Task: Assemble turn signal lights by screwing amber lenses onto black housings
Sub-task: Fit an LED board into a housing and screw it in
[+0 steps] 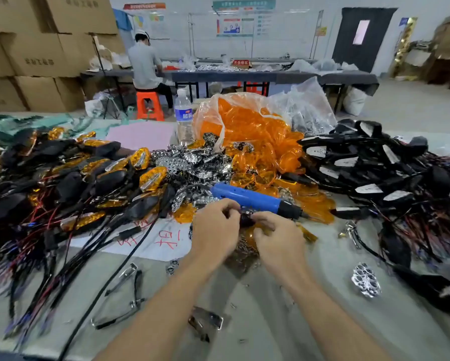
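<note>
While both forearms reach in over the near edge of the table, a loose chrome reflector lies near its right side. Toward the middle, the left hand and right hand meet. The fingers of each are curled round one small black housing, pinching it between them. Amber plastic shows just beneath it, too blurred to tell its shape. Just behind the hands lies a blue electric screwdriver, its tip pointing right. A heap of assembled lights with trailing wires fills the left side. A pile of reflectors sits at the centre, and a heap of wired housings covers the right. Farther back, a clear bag spills amber lenses, with a water bottle just beside it. Beyond the table, a seated person works at another bench beside stacked cardboard boxes.
</note>
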Tool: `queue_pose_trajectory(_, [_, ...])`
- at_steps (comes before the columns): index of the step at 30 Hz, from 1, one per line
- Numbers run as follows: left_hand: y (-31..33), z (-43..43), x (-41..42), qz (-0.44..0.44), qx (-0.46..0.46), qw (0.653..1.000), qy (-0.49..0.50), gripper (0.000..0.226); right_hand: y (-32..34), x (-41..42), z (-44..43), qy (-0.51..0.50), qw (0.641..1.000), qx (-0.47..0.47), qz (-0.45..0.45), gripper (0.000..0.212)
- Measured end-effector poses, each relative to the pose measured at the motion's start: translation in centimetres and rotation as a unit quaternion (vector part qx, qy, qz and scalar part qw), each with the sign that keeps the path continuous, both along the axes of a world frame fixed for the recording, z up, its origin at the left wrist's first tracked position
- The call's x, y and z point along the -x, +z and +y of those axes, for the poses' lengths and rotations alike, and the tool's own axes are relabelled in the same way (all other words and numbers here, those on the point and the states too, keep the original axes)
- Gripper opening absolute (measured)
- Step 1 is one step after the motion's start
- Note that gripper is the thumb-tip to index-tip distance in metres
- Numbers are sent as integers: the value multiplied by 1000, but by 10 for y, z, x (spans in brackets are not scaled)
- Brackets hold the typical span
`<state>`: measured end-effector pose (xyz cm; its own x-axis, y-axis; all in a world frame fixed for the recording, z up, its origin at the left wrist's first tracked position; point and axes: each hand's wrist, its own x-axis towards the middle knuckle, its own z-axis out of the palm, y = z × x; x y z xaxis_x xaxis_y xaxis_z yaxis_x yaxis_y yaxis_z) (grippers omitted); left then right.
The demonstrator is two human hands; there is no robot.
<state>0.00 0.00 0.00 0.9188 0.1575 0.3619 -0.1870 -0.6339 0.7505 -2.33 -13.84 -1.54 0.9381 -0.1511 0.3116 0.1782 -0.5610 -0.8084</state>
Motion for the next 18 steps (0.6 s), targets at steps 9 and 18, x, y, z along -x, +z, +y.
queue_pose_trajectory(9, [-39, 3, -28, -33, -172, 983, -53, 28, -27, -54, 12, 88, 991, 96, 16, 34])
queue_pose_trajectory(18, [-42, 11, -55, -13, -181, 982, -60, 26, -7, -44, -13, 109, 985, 121, 54, 38])
